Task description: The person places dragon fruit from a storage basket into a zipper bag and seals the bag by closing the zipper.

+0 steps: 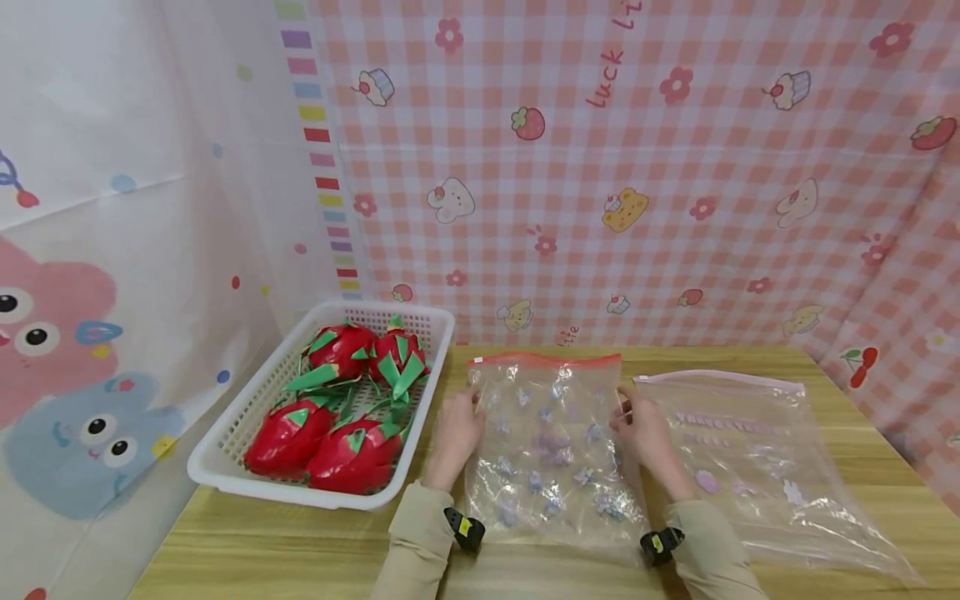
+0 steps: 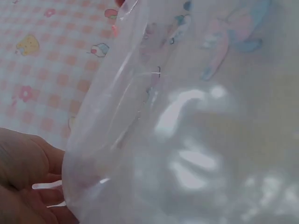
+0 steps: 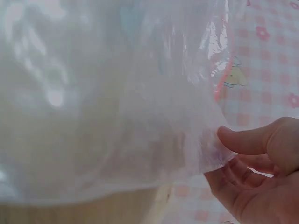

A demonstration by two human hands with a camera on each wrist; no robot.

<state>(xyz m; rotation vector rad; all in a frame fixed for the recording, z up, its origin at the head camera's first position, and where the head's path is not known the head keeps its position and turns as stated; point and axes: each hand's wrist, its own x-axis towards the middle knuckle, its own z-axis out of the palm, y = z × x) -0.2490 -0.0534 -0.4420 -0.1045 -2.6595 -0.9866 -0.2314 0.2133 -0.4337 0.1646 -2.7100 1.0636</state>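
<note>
Pinching glossy transparent bag (image 1: 557, 454)

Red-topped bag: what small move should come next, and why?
I'd probably ease the left hand and right hand slightly apart, smoothing the red-topped bag: they're at its opposite side edges, and its plastic looks wrinkled near the right hand.

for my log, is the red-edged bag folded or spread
Spread: the red-edged bag spans the space between left hand and right hand.

"luck" (image 1: 606, 79) and a cut-off "li" (image 1: 632, 15) above, "life" (image 1: 567, 336) lower down, on the pink checked backdrop (image 1: 480, 150)
</note>
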